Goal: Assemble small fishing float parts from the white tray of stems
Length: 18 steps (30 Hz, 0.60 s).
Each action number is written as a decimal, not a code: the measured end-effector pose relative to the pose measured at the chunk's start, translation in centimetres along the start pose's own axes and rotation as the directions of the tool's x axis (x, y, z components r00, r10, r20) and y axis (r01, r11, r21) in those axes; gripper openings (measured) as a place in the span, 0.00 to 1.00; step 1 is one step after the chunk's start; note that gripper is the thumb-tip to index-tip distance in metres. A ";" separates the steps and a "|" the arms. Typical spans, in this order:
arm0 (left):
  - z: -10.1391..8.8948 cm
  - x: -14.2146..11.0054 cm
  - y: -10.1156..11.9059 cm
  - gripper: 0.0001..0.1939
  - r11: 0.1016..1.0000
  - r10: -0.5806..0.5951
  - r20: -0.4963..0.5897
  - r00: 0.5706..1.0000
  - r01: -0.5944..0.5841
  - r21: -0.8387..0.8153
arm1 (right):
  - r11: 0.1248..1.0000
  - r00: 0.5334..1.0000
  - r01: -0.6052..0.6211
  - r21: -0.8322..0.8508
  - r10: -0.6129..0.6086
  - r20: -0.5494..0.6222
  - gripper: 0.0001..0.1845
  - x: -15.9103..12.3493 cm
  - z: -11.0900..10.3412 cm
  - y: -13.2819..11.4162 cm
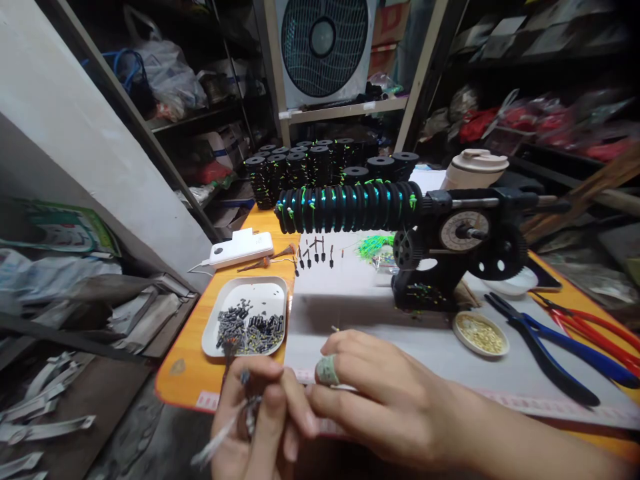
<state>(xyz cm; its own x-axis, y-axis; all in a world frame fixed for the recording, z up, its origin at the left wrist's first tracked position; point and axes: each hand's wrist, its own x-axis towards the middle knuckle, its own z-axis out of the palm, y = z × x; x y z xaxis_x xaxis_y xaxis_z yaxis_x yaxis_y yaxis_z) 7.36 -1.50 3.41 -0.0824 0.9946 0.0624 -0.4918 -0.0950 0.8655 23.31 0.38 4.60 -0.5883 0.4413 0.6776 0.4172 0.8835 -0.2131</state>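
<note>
1. Through the head camera I see my left hand [263,417] low in the view, thumb and fingers closed in a pinch on a small greyish piece [251,415], too blurred for me to identify.
2. A pale strand [216,445] trails from that pinch to the left.
3. My right hand [387,403] is just beside it, palm down, fingers bent and nearly together, the nearest fingertips meeting the left fingers. I cannot tell whether it has hold of anything.
4. I see green tape [327,370] around 1 finger of that hand.
5. Beyond the left hand, a white tray [227,291] of small dark pieces [255,333] sits on the orange table [183,383].
6. On the white sheet [345,300] ahead, I see short dark pieces with stems [323,257] and a bright green bundle [373,247].
7. A black machine [430,290] holds a ribbed roller [345,207] horizontally, strung with green strands.
8. To my right are a dish [457,327] of golden bits [481,335], blue-handled pliers [531,327] and red-handled pliers [600,335].
</note>
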 end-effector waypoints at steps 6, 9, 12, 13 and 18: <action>0.5 1.4 -1.7 0.10 0.940 -0.277 0.118 0.954 0.294 -0.171 | 0.877 0.884 -0.418 0.238 0.453 -0.117 0.07 -0.3 -1.0 0.1; 0.7 1.0 -2.7 0.11 0.941 -0.268 0.161 0.950 0.294 -0.168 | 0.798 0.817 -0.516 0.311 0.568 -0.102 0.07 -0.3 -0.8 0.4; 0.8 0.6 -3.1 0.11 0.963 -0.233 0.181 0.956 0.252 -0.092 | 0.773 0.798 -0.525 0.357 0.593 -0.109 0.07 -0.3 -0.6 0.6; 0.8 0.5 -3.2 0.11 0.970 -0.224 0.180 0.958 0.237 -0.052 | 0.770 0.796 -0.521 0.368 0.594 -0.116 0.07 -0.3 -0.5 0.6; 0.9 0.1 -2.9 0.11 0.968 -0.200 0.176 0.964 0.166 0.190 | 0.767 0.788 -0.527 0.365 0.602 -0.127 0.06 0.0 -0.7 0.3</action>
<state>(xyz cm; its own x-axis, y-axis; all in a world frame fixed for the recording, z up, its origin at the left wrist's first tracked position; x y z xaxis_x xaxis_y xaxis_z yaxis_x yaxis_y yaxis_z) 9.51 -1.07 1.35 0.1716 0.9848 -0.0254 -0.3244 0.0808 0.9425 23.91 0.52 5.02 -0.1247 0.8599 0.4949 0.3776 0.5024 -0.7778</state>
